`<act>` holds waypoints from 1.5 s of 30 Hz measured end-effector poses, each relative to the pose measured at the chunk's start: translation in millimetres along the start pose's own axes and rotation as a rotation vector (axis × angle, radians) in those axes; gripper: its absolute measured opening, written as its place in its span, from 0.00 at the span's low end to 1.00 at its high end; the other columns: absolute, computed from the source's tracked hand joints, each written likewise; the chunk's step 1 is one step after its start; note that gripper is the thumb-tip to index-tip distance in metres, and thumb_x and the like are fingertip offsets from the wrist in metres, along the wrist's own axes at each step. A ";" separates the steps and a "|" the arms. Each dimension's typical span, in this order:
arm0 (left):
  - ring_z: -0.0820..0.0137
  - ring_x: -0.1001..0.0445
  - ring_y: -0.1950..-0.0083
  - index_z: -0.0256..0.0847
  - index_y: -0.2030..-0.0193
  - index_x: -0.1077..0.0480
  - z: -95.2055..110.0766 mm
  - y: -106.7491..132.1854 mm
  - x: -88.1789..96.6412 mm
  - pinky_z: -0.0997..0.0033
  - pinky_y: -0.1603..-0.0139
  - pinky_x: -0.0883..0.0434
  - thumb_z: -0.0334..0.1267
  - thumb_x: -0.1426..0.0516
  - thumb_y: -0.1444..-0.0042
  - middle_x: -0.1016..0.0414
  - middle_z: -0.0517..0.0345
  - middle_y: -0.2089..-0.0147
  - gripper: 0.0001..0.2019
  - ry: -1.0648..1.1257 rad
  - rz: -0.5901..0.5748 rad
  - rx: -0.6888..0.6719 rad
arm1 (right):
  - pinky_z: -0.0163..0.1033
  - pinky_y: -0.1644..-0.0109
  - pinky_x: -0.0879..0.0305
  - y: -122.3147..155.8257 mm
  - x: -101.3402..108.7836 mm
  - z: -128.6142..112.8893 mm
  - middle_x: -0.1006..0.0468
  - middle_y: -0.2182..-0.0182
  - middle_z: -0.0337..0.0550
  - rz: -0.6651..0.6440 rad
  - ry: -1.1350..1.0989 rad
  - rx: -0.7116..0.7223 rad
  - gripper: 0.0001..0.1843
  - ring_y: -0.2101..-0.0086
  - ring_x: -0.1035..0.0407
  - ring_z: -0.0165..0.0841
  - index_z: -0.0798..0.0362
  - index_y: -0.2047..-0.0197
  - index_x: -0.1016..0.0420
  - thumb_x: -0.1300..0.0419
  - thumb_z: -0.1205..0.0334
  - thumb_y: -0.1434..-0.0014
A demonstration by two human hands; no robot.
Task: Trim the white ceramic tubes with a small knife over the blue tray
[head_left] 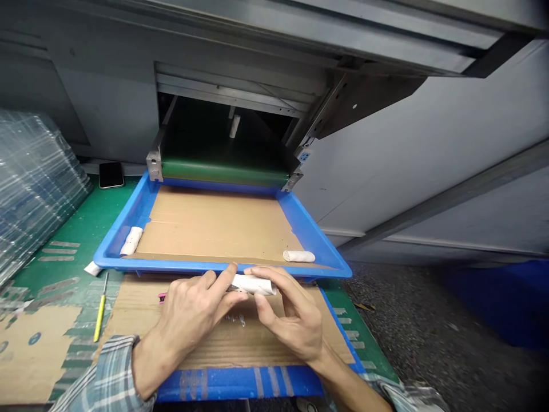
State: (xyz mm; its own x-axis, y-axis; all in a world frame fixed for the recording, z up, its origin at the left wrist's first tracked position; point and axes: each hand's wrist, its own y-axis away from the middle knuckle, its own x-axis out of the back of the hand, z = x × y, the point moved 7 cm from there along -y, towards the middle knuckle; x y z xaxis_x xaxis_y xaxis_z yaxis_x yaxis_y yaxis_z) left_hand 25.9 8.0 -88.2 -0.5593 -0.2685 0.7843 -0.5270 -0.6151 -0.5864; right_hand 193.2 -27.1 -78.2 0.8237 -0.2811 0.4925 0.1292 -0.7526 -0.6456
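A short white roll [257,285] is held level just in front of the tray's near edge, above the brown cardboard sheet. My left hand [193,306] has thumb and fingers closed at its left end, where a small dark piece shows. My right hand [295,315] pinches the right part of the roll between thumb and fingers. Beside my left hand a pink object [162,297] peeks out, mostly hidden; I cannot tell whether it is held. The blue tray [330,257], lined with cardboard, has similar white rolls [299,256] in its near corners.
A green conveyor belt [223,169] ends over the tray's far side, carrying another white roll [234,126]. At left are a yellow-handled thin tool [100,317], a phone [111,175] and a plastic-wrapped stack [34,183]. A metal frame hangs overhead.
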 end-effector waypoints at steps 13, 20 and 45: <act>0.70 0.18 0.59 0.45 0.41 0.24 -17.8 3.9 -8.1 0.76 0.61 0.22 0.46 0.39 0.27 0.15 0.56 0.50 0.13 0.719 0.018 0.256 | 0.42 0.35 0.23 -0.6 -5.0 14.2 0.18 0.40 0.42 -0.009 -0.378 -0.164 0.17 0.40 0.23 0.36 0.37 0.36 0.23 0.38 0.61 0.25; 0.72 0.23 0.62 0.45 0.43 0.22 -22.6 6.2 -20.2 0.78 0.63 0.25 0.42 0.35 0.32 0.16 0.56 0.50 0.13 0.979 -0.050 0.436 | 0.44 0.38 0.19 5.2 -5.6 25.6 0.15 0.44 0.43 0.022 -0.412 -0.286 0.21 0.45 0.18 0.40 0.36 0.34 0.24 0.32 0.57 0.28; 0.79 0.45 0.79 0.33 0.46 0.21 -27.4 3.8 -27.4 0.77 0.78 0.43 0.59 0.43 0.29 0.24 0.59 0.71 0.27 1.335 -0.091 0.641 | 0.39 0.37 0.21 4.6 -8.1 19.7 0.16 0.41 0.44 0.009 -0.407 -0.267 0.24 0.43 0.19 0.36 0.36 0.31 0.28 0.34 0.59 0.27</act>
State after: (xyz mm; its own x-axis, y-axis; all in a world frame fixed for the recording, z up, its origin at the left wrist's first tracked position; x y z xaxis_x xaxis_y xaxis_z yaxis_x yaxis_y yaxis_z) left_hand 21.6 33.3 -117.5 -0.8878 0.4326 -0.1571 -0.4250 -0.9016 -0.0809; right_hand 198.0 -16.5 -96.7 0.9800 -0.0730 0.1849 0.0184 -0.8929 -0.4500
